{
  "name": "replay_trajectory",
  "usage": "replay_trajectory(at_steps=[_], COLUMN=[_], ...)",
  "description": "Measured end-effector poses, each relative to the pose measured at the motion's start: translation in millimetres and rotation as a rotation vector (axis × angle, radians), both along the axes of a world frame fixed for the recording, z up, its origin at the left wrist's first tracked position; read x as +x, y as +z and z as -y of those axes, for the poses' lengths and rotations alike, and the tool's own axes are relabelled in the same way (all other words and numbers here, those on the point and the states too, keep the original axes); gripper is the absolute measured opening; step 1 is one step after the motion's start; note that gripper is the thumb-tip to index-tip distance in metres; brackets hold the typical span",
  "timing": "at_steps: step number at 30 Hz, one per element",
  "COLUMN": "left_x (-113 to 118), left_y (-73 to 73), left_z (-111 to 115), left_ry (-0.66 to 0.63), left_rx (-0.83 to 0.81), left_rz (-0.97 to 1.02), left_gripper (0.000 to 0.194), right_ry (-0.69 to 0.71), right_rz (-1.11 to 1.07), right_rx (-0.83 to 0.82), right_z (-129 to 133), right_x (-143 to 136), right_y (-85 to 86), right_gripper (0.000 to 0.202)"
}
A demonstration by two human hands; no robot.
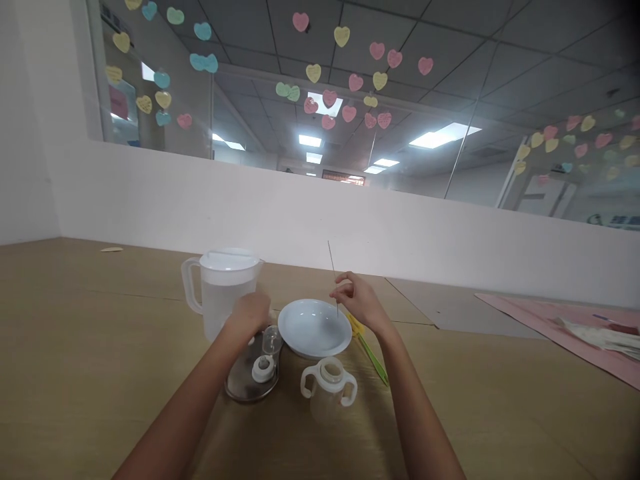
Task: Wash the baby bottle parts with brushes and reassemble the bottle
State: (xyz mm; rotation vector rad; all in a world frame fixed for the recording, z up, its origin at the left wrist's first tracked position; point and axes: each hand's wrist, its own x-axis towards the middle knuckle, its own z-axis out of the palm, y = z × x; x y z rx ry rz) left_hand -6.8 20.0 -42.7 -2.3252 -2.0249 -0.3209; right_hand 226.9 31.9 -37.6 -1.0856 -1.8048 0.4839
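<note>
My right hand (357, 300) pinches a thin stick (331, 257), held nearly upright above the right side of a white bowl (310, 327). My left hand (251, 312) is blurred over the far end of a metal tray (245, 380), beside the pitcher; what its fingers do is hidden. On the tray lie a clear cap (272, 340) and a white ring with a nipple (263, 368). An open bottle with two handles (330, 383) stands in front of the bowl. A brush with a green handle (373, 360) lies right of the bowl, its yellow head near the rim.
A clear pitcher (215, 293) with a white lid stands left of the bowl. At the right, a pink mat (530, 320) bears a plastic packet (600, 337). A white wall (300, 220) with windows above it rises behind the table.
</note>
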Motion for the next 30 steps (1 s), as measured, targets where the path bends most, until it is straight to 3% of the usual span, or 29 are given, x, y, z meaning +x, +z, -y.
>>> replay_trajectory(at_steps=[4, 7, 15, 18, 25, 30], left_x=[8.1, 17.6, 38.4, 39.7, 45.4, 50.2], left_y=[20.7, 25.0, 17.3, 17.3, 12.1, 6.1], left_z=[11.4, 13.9, 12.1, 12.9, 10.1, 5.7], left_ry=[-0.037, -0.097, -0.260, -0.322, -0.538, -0.558], left_rx=[0.115, 0.175, 0.337, 0.339, 0.399, 0.363], left_rz=[-0.066, -0.072, -0.010, 0.113, 0.545, 0.536], left_gripper=[0.016, 0.018, 0.019, 0.017, 0.023, 0.025], right_ry=[0.033, 0.049, 0.079, 0.072, -0.045, -0.114], right_rz=[-0.133, -0.300, -0.445, -0.449, -0.362, -0.257], right_rx=[0.080, 0.139, 0.177, 0.177, 0.257, 0.219], right_z=[15.3, 22.9, 23.1, 23.3, 28.7, 24.7], right_x=[-12.2, -26.1, -43.0, -42.2, -39.4, -32.5], right_y=[11.7, 15.6, 12.0, 11.7, 13.2, 14.9], right_gripper=[0.024, 0.018, 0.016, 0.016, 0.013, 0.014])
